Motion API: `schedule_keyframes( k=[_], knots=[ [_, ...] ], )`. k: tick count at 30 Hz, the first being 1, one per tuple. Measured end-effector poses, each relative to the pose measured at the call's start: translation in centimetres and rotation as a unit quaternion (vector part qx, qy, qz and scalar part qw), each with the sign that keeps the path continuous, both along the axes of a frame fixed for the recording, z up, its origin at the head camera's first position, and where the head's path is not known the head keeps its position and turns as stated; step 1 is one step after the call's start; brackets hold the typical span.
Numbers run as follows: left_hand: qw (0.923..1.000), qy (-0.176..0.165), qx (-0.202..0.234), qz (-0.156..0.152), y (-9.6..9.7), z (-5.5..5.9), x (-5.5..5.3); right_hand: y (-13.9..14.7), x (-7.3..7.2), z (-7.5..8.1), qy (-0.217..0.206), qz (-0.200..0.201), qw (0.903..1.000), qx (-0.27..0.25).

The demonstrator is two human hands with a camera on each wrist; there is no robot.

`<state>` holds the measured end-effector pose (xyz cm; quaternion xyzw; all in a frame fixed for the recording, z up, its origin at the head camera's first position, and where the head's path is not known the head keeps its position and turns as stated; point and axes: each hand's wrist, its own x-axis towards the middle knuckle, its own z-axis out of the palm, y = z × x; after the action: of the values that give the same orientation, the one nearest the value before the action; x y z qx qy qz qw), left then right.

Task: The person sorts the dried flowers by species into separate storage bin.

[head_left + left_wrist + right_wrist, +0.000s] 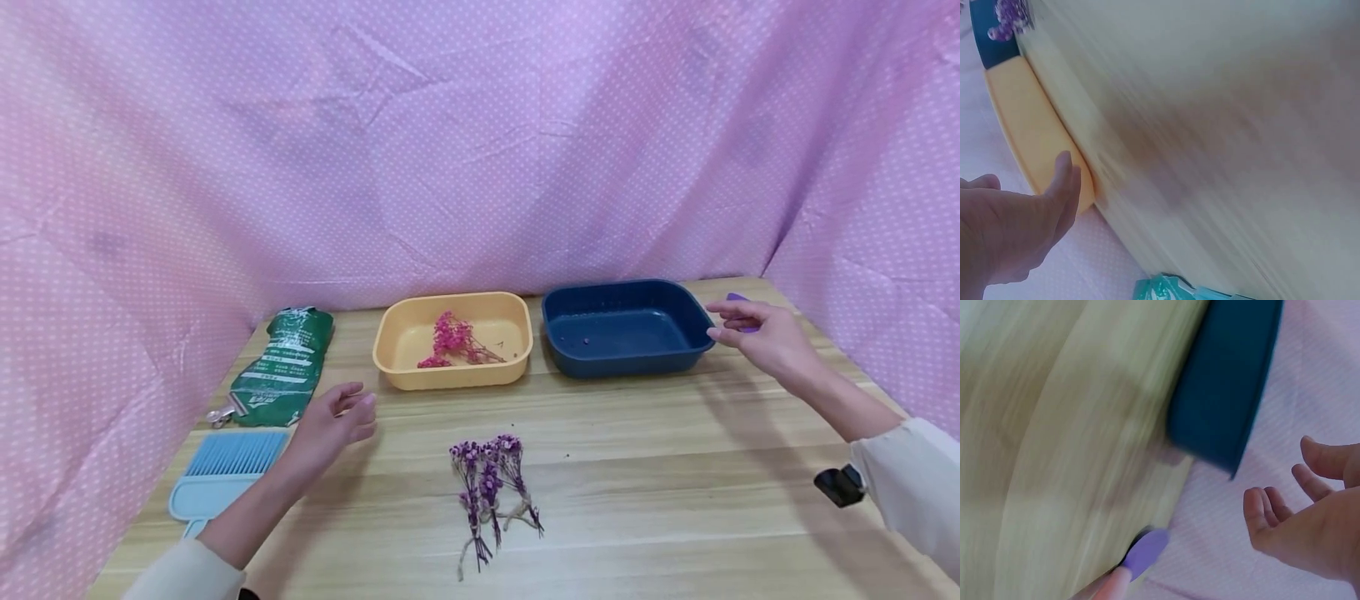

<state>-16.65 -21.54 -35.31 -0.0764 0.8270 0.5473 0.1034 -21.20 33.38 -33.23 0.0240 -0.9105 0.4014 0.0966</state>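
Note:
My left hand (333,425) is raised over the table's left part, fingers loosely bent and holding nothing. It is nearest to the yellow tray (453,379), where a sprig of pink dried flowers (453,336) lies. My right hand (772,337) hovers by the right end of the dark blue tray (630,364), also holding nothing; its fingertips stand apart from that tray in the right wrist view. The blue tray has a few small bits on its floor. Several small bunches of purple dried flowers (491,479), tied with twine, lie at the front middle.
A crumpled green bag (281,367) with a metal clip lies at the left, behind a light blue brush (225,475). Beyond the right hand is a purple oval object (1147,553), partly hidden. Pink dotted cloth (480,150) hangs behind and along the sides.

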Motion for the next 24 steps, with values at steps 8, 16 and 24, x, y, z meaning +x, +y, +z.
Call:
schedule_keyframes(
  k=[8, 16, 24],
  knots=[
    [0.9995, -0.005, 0.031, -0.006, 1.1, 0.1, 2.4, 1.6, -1.3, -1.5, -0.02, 0.016, 0.9984, -0.051],
    [0.9978, -0.019, 0.064, 0.001, 2.7, 0.0, 4.4, 2.4, -2.2, -2.6, -0.128, 0.08, 0.9554, -0.254],
    [0.9934, -0.028, 0.11, -0.018, 3.4, -0.3, 5.5, 2.4, -2.7, -3.2, -0.187, 0.115, 0.8883, -0.403]
  ],
)
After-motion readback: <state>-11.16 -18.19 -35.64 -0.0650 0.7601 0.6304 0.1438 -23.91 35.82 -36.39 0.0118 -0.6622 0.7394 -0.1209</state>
